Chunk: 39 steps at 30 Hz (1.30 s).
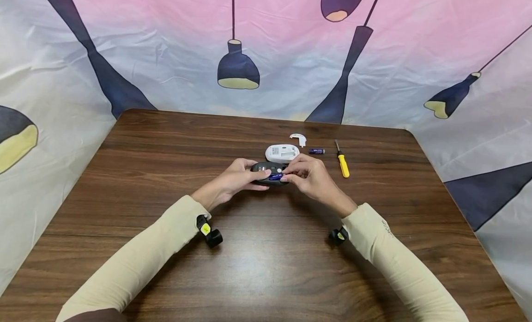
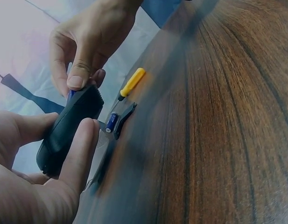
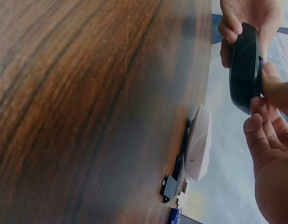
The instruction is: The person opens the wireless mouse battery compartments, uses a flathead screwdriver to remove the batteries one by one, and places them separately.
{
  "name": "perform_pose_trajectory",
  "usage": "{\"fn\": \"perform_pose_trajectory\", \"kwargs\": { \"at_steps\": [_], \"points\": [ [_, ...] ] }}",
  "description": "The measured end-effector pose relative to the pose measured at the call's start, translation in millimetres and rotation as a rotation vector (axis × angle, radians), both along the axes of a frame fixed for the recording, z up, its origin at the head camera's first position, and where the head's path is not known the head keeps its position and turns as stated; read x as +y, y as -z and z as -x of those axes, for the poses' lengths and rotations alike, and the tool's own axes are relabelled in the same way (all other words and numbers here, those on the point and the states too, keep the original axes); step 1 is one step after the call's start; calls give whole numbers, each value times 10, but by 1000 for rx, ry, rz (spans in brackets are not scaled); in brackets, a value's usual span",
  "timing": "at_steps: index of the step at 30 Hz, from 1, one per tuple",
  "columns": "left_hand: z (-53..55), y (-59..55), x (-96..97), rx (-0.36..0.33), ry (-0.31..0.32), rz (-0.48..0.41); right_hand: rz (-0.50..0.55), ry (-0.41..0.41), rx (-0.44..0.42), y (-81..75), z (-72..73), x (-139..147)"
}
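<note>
A black computer mouse (image 1: 262, 167) is held underside up by my left hand (image 1: 232, 181), thumb on top and fingers beneath. At its battery slot lies a blue battery (image 1: 275, 177), and the fingertips of my right hand (image 1: 311, 176) pinch its right end. From the left wrist view, the black mouse (image 2: 69, 128) is tilted and mostly hides the battery; the right thumb and fingers meet at the mouse's far end. In the right wrist view, the ribbed side of the mouse (image 3: 245, 70) shows between both hands. Whether the battery is fully seated I cannot tell.
Just behind the hands lies a white mouse (image 1: 282, 153), underside up. Near it are a curved white cover (image 1: 298, 139), another blue battery (image 1: 317, 151) and a yellow-handled screwdriver (image 1: 343, 165). A black cover (image 3: 172, 184) lies beside the white mouse. Behind the wooden table (image 1: 166, 142) hangs patterned cloth.
</note>
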State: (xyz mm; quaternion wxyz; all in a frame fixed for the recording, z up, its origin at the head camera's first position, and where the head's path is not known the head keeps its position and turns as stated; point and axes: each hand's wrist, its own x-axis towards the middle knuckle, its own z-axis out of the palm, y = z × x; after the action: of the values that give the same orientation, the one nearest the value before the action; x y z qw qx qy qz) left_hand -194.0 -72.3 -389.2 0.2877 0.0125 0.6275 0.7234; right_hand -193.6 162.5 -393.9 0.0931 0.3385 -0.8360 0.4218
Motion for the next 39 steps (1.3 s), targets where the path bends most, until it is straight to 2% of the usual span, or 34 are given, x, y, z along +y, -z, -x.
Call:
{"fn": "perform_pose_trajectory", "kwargs": {
  "at_steps": [7,18,25,33,39],
  "points": [
    [-10,-4,0,-1,3,-2,-23,-2,-14,-37,-9,29],
    [-4,38,-15,-20,-26,7,-54,10,-68,-72,-23,82],
    [-13,50,-19,-16,-40,24,-66,-7,-9,-70,10,148],
    [15,104,-55,-38,-83,39,-62,104,29,-94,76,373],
    [15,108,-85,-37,-89,25,-143,226,17,-31,134,587]
  ]
}}
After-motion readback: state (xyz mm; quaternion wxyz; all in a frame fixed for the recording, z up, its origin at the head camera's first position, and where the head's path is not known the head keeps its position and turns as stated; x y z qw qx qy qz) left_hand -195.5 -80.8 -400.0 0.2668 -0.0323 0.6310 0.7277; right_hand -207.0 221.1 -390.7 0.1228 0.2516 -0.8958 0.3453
